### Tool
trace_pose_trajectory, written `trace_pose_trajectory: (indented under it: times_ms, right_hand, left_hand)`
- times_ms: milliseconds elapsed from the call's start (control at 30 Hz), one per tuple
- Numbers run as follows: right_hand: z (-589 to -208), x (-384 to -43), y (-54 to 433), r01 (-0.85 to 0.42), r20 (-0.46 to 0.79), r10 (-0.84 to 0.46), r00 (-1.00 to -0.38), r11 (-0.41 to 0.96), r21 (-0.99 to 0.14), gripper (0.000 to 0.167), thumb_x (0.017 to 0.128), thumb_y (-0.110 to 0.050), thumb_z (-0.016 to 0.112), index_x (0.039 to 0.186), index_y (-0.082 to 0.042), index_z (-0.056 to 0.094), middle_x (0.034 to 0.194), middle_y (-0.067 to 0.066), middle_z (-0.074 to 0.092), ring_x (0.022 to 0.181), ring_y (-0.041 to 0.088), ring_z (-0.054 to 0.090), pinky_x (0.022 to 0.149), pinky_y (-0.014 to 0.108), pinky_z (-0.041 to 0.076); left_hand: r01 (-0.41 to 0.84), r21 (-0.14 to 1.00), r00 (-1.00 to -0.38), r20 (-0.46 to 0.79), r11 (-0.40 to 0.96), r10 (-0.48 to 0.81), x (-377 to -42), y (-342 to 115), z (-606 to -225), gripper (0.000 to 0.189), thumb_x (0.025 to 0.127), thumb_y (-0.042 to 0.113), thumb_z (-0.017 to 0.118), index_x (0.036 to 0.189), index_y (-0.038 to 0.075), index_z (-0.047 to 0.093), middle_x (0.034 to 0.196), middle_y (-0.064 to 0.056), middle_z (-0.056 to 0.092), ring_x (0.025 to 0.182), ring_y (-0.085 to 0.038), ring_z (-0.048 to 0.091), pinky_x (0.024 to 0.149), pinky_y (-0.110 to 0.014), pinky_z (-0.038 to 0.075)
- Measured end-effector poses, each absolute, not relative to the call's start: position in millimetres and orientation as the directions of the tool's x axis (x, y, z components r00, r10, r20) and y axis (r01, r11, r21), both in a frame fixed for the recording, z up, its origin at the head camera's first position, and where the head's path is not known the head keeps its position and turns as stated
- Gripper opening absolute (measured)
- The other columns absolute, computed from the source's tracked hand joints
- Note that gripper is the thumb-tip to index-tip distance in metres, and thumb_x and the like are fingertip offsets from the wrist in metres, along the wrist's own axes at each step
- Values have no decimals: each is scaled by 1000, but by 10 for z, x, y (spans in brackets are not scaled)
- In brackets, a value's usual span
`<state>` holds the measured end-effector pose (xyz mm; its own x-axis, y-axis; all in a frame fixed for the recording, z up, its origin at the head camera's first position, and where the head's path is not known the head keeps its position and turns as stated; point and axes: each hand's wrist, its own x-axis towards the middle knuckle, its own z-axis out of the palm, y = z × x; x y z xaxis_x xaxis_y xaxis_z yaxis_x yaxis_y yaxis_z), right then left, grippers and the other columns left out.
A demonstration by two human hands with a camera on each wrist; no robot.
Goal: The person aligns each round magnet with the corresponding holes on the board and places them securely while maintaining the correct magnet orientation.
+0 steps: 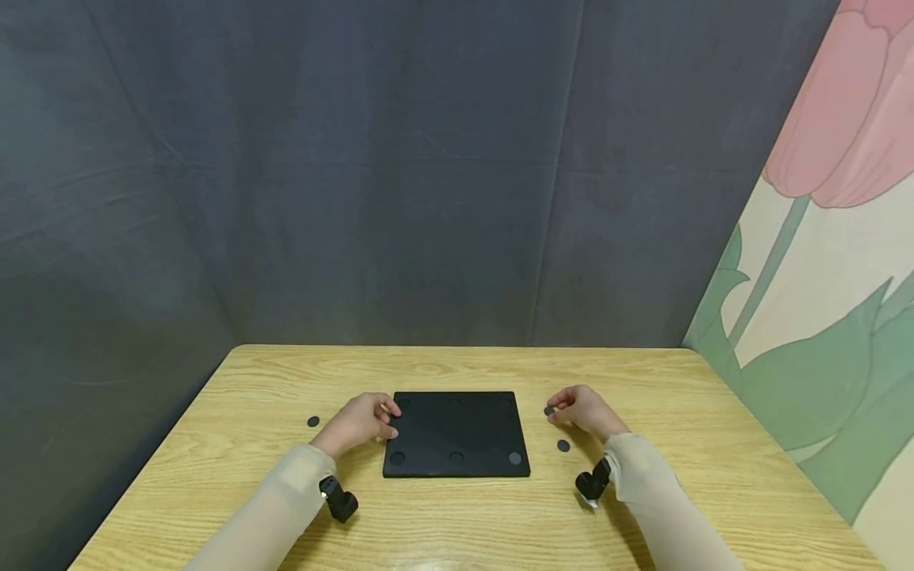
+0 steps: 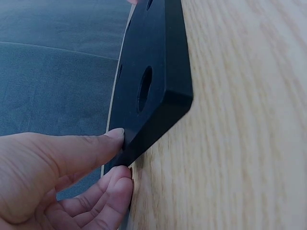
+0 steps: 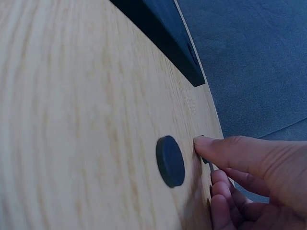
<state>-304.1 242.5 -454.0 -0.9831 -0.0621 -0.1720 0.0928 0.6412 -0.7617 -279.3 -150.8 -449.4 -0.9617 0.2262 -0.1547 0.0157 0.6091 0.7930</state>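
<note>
A flat black board (image 1: 457, 428) with round recesses lies on the table. My left hand (image 1: 362, 420) holds its left edge; in the left wrist view the thumb (image 2: 112, 136) rests on the rim and the curled fingers (image 2: 115, 191) lie against the side. To the right of the board, my right hand (image 1: 581, 408) pinches a small black disc (image 1: 549, 411) at the tabletop. The thumb partly hides that disc in the right wrist view. Nearer the front lies a second disc (image 3: 170, 161), apart from the hand. The board's front right recess shows a greyer disc (image 1: 515, 458).
Another black disc (image 1: 313, 421) lies left of the board, beside the left hand. The wooden table (image 1: 457, 523) reaches back to a dark grey curtain (image 1: 457, 174). A wall painted with flowers (image 1: 821, 277) stands at the right.
</note>
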Motion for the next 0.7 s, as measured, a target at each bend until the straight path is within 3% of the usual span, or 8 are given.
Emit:
trace_pose_trajectory:
  times_ms: [700]
  right_hand:
    - [-4520,-3041,2418,102,-178,-51,-983,656,-748,18,83,-3,74,98,1,66,84,5,60,75,15,49,66,26,40]
  left_hand:
    - [7,795,-960,-163,606,225,-2772,-1503,-4461,24,81,2,75,103,8,66,84,-8,55,69,-19,50,60,-30,43]
